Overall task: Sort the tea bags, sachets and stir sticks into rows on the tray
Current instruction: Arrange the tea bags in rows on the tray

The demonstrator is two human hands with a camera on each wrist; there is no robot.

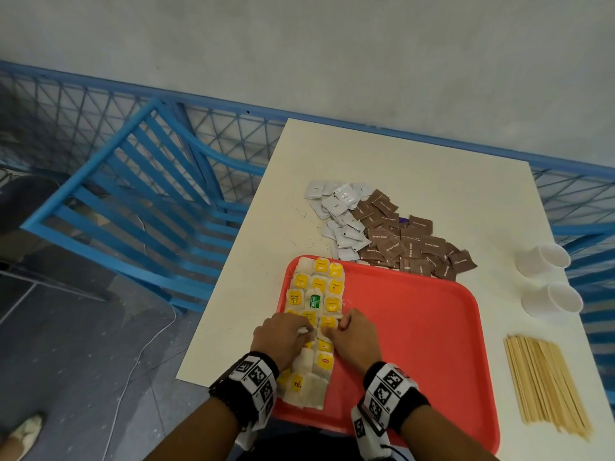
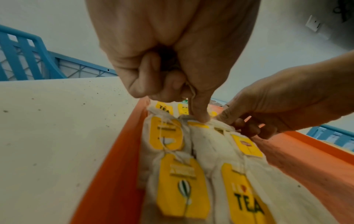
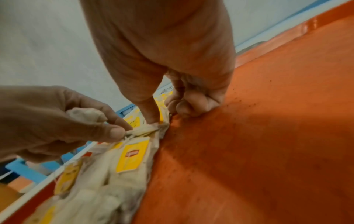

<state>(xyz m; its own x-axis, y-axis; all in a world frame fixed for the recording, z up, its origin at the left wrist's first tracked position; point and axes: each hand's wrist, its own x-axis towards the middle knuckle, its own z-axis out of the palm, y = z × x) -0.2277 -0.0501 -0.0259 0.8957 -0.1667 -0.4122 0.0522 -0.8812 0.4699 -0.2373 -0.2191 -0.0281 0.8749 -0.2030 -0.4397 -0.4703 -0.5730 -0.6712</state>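
Observation:
Tea bags (image 1: 319, 287) with yellow tags lie in rows along the left side of the red tray (image 1: 416, 327). Both hands meet at the middle of these rows. My left hand (image 1: 304, 329) pinches the crumpled top of one tea bag (image 3: 141, 130) between thumb and finger. A second white bag (image 3: 86, 115) is tucked in its curled fingers. My right hand (image 1: 336, 326) presses its thumb on the same bag's top edge, the other fingers curled against the tray. White sachets (image 1: 339, 214), brown sachets (image 1: 409, 244) and wooden stir sticks (image 1: 545, 384) lie on the table.
Two white paper cups (image 1: 542, 261) lie on their sides at the right edge of the white table (image 1: 416, 168). A blue chair (image 1: 133, 201) stands to the left, with a blue railing behind. The tray's right part (image 3: 268, 121) is bare, dotted with tea dust.

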